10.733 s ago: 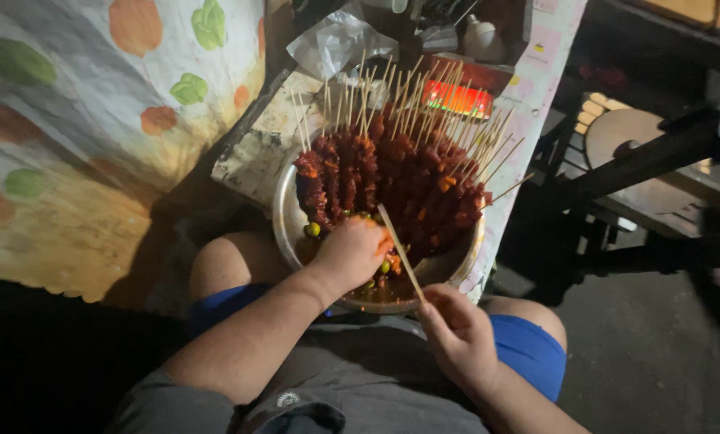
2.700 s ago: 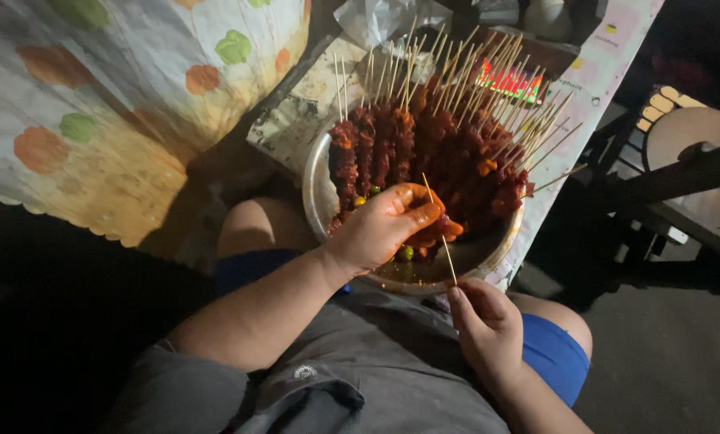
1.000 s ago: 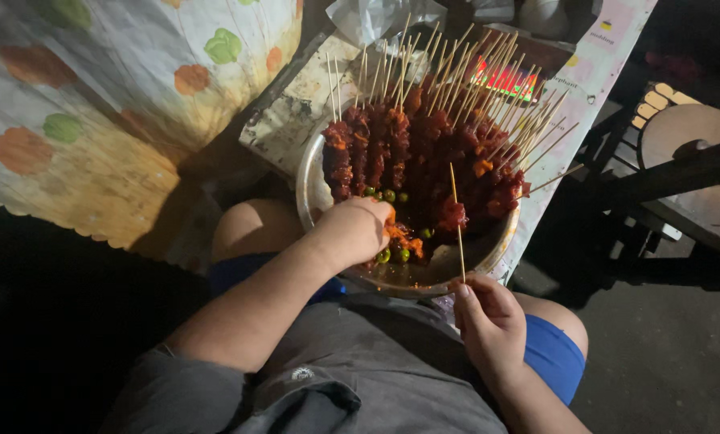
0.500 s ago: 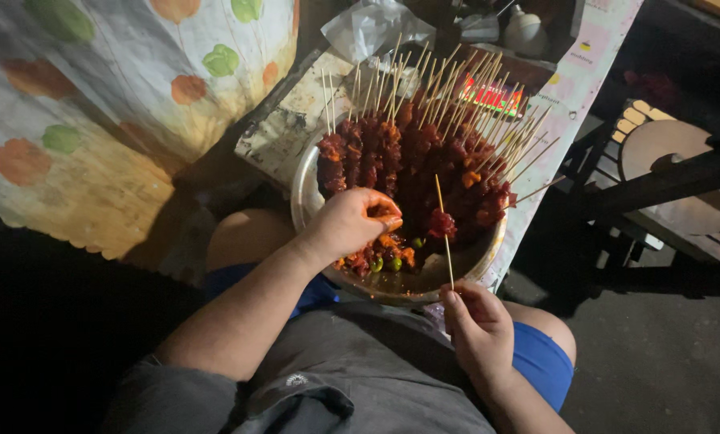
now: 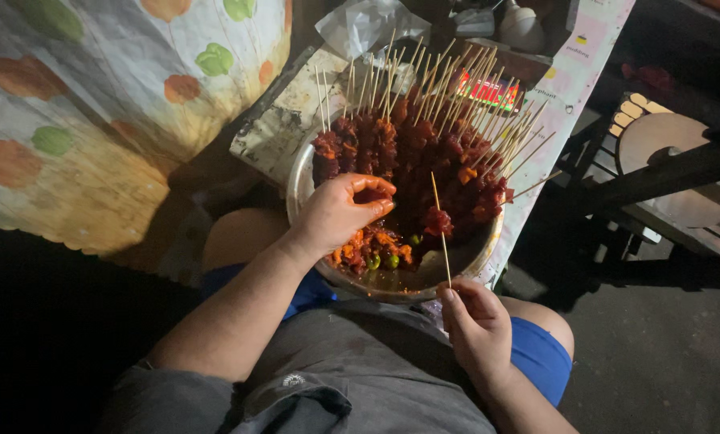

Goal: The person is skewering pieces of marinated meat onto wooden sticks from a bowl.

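Observation:
A metal bowl (image 5: 392, 283) rests against my knees, packed with many red marinated meat skewers (image 5: 424, 141) whose bamboo sticks point up and away. My right hand (image 5: 476, 325) pinches the lower end of one bamboo skewer (image 5: 441, 241), which carries a single red meat piece (image 5: 438, 221) halfway up. My left hand (image 5: 340, 213) reaches into the bowl with its fingers curled over loose red meat pieces (image 5: 374, 241) next to a few small green chillies (image 5: 382, 261). Whether the fingers hold a piece cannot be told.
A cloth with orange and green shapes (image 5: 111, 104) hangs at the left. A worn board (image 5: 284, 128) lies under the bowl's far side. A crumpled plastic bag (image 5: 364, 24) and a patterned table edge (image 5: 581, 56) are beyond. Dark wooden furniture (image 5: 673, 173) stands at the right.
My left hand moved from the near side of the bowl deeper over the loose meat. The skewer in my right hand stays upright with one piece on it.

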